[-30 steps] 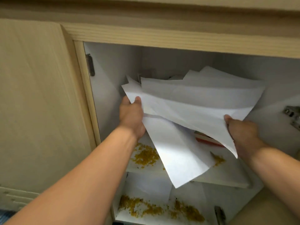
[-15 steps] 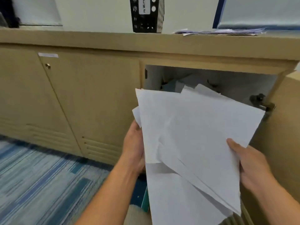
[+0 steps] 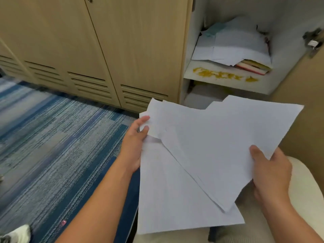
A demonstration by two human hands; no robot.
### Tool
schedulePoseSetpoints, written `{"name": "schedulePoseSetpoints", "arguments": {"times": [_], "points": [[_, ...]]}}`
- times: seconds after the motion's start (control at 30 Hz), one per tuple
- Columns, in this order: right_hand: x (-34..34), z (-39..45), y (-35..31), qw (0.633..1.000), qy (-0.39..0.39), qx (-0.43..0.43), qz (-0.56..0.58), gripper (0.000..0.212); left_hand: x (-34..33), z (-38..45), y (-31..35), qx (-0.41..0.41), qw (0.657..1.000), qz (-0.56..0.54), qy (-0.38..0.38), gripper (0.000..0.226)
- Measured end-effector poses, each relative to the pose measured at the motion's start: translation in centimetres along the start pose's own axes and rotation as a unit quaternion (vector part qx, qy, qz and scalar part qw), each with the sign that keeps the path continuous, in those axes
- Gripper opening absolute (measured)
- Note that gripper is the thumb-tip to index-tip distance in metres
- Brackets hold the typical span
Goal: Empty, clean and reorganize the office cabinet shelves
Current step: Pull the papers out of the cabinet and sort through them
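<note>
A: Biggest stuff first?
B: Cabinet (image 3: 136, 50) fills the top, tan wood doors shut on the left with vent slots low down. One bay open on the right, white inside. Blue striped carpet (image 3: 52, 137) runs lower left.
A: What's in the open bay?
B: Shelf (image 3: 228, 81) with a messy pile of papers (image 3: 233, 44) on it, a few red and yellow books (image 3: 254, 66) poking out under the pile's right end. Yellow crumbs (image 3: 222, 74) smeared along the shelf's front edge. Lower compartment mostly hidden behind the held sheets.
A: Held sheets?
B: Loose stack of white sheets (image 3: 201, 155), fanned and skewed, out in front of the cabinet, over the person's lap. It blocks the bottom of the open bay.
A: Hands?
B: Left hand (image 3: 135, 142) grips the stack's left edge, fingers (image 3: 144, 120) curled on the upper corner. Right hand (image 3: 270, 174) holds the right edge, thumb on top, other fingers hidden under the paper.
A: Small bits?
B: Metal hinge (image 3: 313, 41) at the bay's right side, open door below it. White shoe (image 3: 15, 234) at bottom left corner. Tiny pink scrap (image 3: 62, 223) on the carpet near it.
</note>
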State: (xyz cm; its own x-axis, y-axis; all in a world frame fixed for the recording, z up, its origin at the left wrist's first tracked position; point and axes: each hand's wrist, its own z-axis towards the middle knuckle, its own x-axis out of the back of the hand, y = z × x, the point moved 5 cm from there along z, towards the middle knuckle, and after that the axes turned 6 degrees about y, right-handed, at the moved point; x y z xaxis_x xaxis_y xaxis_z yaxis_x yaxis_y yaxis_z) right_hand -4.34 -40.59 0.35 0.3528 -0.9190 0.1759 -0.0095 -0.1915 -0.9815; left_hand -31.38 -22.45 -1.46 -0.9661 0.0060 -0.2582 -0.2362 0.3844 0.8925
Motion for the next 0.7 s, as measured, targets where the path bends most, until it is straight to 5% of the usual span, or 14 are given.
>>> {"name": "schedulePoseSetpoints", "arguments": {"times": [0.2,0.43,0.7], "points": [[1.6,-4.8,1.9,0.999,0.016,0.022,-0.022,0.032,2.4,-0.4,-1.5,0.042,0.999,0.011,0.015,0.023],[1.2,-4.8,2.9,0.999,-0.014,-0.016,-0.042,0.02,1.9,0.7,-2.4,-0.005,0.997,0.074,-0.003,0.054],[0.6,1.9,-0.4,0.99,-0.045,0.065,-0.114,0.015,2.8,3.1,-1.8,-0.005,0.996,0.071,-0.046,0.076]]}}
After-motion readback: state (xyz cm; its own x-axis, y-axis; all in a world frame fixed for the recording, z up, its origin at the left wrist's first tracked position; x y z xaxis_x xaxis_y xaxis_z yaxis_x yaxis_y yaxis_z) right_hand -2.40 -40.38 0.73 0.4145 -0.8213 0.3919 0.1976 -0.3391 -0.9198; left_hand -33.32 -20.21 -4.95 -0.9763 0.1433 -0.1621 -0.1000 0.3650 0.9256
